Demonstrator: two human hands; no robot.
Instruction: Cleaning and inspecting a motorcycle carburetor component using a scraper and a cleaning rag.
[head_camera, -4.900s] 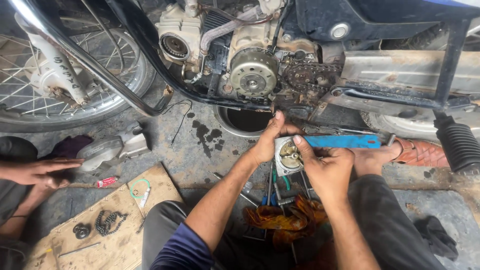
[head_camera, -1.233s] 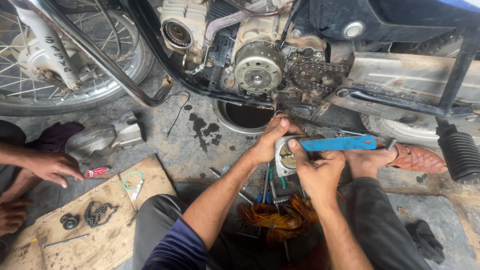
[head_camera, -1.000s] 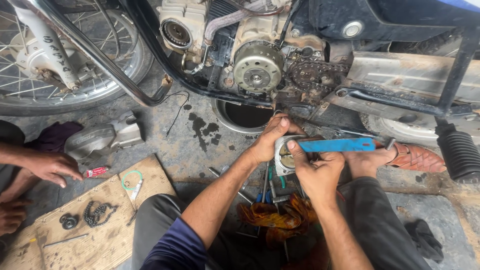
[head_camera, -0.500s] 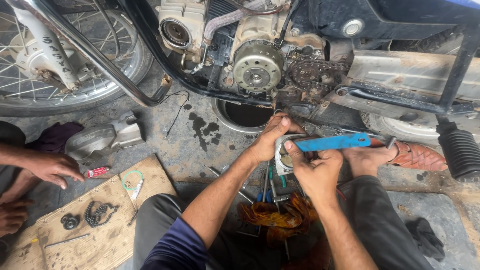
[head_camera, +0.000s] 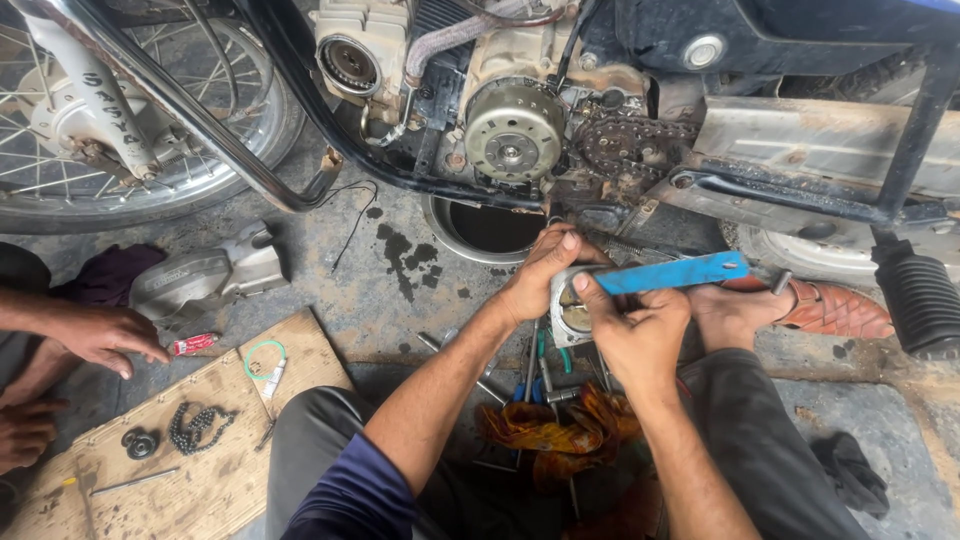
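Lighting is even, soft daylight; no single source shows. My forearms and both hands are evenly lit and cast only faint shadows on the grey, oil-stained concrete floor (head_camera: 400, 300). Deep shade sits under the dark motorcycle frame (head_camera: 800, 40) along the top edge. Mild glare marks the curved chrome exhaust pipe (head_camera: 190, 120) and the round silver engine cover (head_camera: 513, 128). Focus is sharp at centre, with no motion blur. The wide lens bends straight lines near the corners.
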